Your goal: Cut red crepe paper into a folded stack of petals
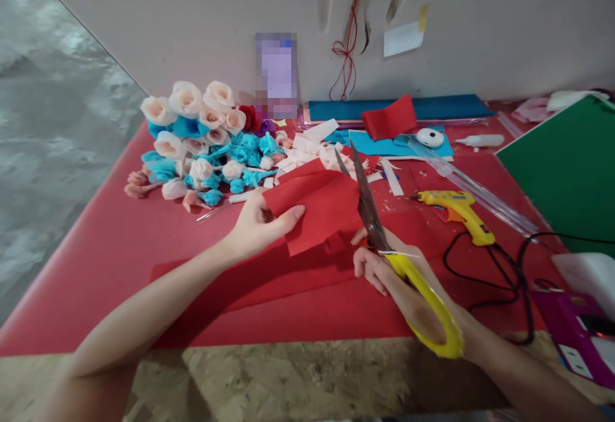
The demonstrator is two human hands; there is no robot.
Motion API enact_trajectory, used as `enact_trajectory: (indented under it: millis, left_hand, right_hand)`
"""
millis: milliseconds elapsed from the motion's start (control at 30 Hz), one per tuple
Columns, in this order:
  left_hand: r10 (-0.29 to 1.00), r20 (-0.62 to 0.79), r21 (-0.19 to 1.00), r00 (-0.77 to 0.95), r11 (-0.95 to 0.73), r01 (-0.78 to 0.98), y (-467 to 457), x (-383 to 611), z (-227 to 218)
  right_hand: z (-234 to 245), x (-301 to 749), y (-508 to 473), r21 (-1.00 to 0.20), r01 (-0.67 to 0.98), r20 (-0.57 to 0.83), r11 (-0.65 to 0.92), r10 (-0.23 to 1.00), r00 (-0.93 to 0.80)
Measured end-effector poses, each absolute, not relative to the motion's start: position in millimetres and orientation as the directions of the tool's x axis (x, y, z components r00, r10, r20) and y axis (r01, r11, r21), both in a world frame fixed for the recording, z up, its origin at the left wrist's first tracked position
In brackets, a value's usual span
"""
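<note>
Between the thumb and fingers of my left hand point(262, 223) is a piece of red crepe paper point(321, 207), its far edge rounded. My right hand point(384, 262) is closed around yellow-handled scissors point(372, 214). The blades point up and away, slightly parted, beside the right edge of the red piece. One big yellow loop hangs over my wrist. Below both hands a larger sheet of red paper point(259, 284) lies on the red tabletop point(86, 268). Some right fingers are hidden behind the scissors.
Several paper flowers point(187, 98) in white, blue and pink pile up at the back left. White paper scraps point(312, 146) lie behind the red piece. To the right are a yellow glue gun point(456, 207) with a black cord, clear glue sticks point(480, 191) and a green board point(567, 172).
</note>
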State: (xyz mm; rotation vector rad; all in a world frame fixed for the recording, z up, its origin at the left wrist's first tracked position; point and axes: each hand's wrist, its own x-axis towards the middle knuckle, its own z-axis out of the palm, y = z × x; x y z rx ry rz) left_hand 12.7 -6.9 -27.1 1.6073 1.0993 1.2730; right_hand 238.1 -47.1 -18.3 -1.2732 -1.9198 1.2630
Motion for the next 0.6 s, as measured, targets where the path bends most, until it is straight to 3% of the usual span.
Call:
enact_trajectory:
  millis: [233, 400, 500, 600]
  left_hand:
    - [0.959, 0.26, 0.943, 0.113, -0.277, 0.185, -7, 13, -28]
    - [0.937, 0.319, 0.924, 0.143, -0.341, 0.173, -7, 12, -29]
    - [0.901, 0.391, 0.88, 0.187, -0.425, 0.213, -8, 12, -28]
    - [0.825, 0.488, 0.754, 0.286, -0.563, 0.338, -7, 13, -26]
  right_hand:
    - [-18, 234, -50, -0.913, 0.397, -0.071, 0.097, 0.919, -0.387]
    - [-18, 232, -52, -0.923, 0.385, -0.11, 0.018, 0.946, -0.306]
    - [-15, 230, -47, -0.941, 0.32, -0.184, -0.109, 0.959, -0.214]
    - [-10, 231, -39, -0.938, 0.208, -0.327, -0.278, 0.909, -0.257]
